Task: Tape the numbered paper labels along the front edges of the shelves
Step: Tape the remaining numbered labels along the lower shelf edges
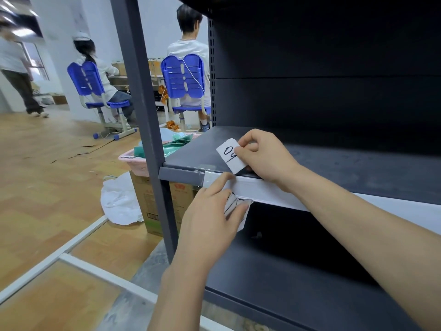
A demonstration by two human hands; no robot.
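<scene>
While I watch from afar, 04 label (228, 156): tilted (handwritten digits) over the shelf (191, 156) front edge, above the white strip (265, 190).
Right hand (263, 158): pinches the label's side.
Left hand (210, 220): index finger on the strip, thumb gripping crumpled slips (235, 203).

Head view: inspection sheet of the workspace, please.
Surface: dark shelf, white strip along its front edge.
Job's things: label marked 04, above the edge, not yet taped.
Clutter: pink basket, cardboard box, white bag beside the shelf unit.
Hands: right hand pinches the label; left hand holds paper slips, forefinger on the strip.
Cables: white cord over a blue chair.
Surroundings: two people seated, one walking.
</scene>
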